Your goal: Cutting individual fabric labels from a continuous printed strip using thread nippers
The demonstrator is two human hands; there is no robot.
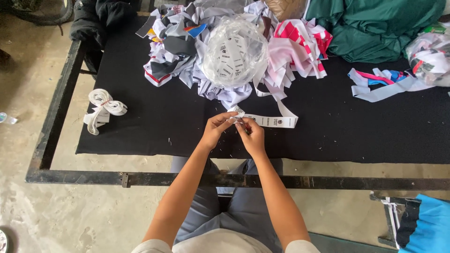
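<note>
Label strip [274, 121] white, dark-printed (long); left hand [216, 129], right hand [251, 134] grips pinch its end.

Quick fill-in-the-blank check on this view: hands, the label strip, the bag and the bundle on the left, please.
1. Both hands, left hand and right hand, pinch the end of a white ____ strip.
2. The strip lies on a ____ cloth covering the table.
3. The clear plastic bag of labels sits ____ the hands, further from the person.
4. The rolled white bundle lies near the cloth's ____ edge.

Missing words: label; black; beyond; left
</note>
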